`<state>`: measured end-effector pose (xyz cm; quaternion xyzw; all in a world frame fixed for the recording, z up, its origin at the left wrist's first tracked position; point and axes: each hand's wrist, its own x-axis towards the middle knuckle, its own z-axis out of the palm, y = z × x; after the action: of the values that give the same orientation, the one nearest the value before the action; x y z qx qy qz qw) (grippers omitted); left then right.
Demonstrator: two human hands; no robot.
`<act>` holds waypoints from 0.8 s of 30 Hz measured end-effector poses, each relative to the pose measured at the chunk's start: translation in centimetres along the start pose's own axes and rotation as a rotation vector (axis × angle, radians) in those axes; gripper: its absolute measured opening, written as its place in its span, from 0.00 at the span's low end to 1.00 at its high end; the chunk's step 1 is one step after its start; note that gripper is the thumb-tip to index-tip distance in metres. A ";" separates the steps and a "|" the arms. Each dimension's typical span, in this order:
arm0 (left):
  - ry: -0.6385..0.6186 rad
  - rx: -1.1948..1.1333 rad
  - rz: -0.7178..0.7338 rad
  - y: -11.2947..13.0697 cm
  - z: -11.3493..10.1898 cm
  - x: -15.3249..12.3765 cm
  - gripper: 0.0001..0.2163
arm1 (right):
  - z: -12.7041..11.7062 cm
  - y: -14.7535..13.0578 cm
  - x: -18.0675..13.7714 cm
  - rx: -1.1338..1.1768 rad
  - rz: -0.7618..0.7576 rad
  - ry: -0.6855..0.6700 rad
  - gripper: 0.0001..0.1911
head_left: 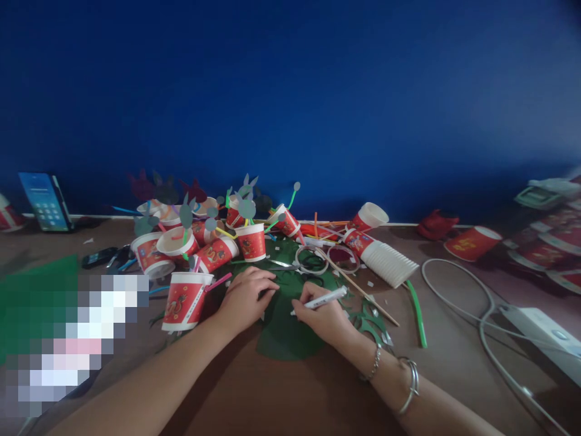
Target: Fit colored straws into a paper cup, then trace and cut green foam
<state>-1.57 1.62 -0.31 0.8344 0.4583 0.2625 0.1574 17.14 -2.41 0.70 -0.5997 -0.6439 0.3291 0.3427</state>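
Observation:
My right hand (320, 309) grips a white marker pen (327, 298), its lower end close to a sheet of dark green paper (290, 339). On the left part of that paper rests my left hand (249, 295), palm down with the fingers stretched out. Just beyond both hands lies a pair of scissors (311, 277) with dark handles. Left of my left hand stands a red paper cup (185, 303) with a pink straw (218, 282) at its side. Cut green paper scraps (370, 324) lie beside my right wrist.
Several red cups with straws and paper animal shapes (246, 209) crowd the back left. A stack of cups (385, 261) lies back right, with a green strip (416, 315) below. A cable (488, 339) and white power strip (544, 333) are at right. A phone (45, 203) stands far left.

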 end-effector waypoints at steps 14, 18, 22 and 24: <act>0.005 0.001 0.005 0.0 0.0 0.0 0.07 | 0.1 0.2 -0.1 0.012 -0.001 0.005 0.13; 0.008 0.000 0.001 0.1 0.0 0.0 0.07 | 0.0 0.0 -0.1 -0.005 0.002 -0.015 0.12; 0.012 -0.003 0.008 0.0 0.0 0.0 0.07 | 0.0 -0.1 -0.1 -0.021 0.004 -0.016 0.12; 0.009 -0.002 0.008 0.0 0.1 0.0 0.07 | 0.0 -0.1 -0.1 -0.023 -0.006 -0.009 0.13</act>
<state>-1.54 1.68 -0.36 0.8349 0.4552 0.2676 0.1551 17.09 -2.49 0.78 -0.6001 -0.6511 0.3233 0.3336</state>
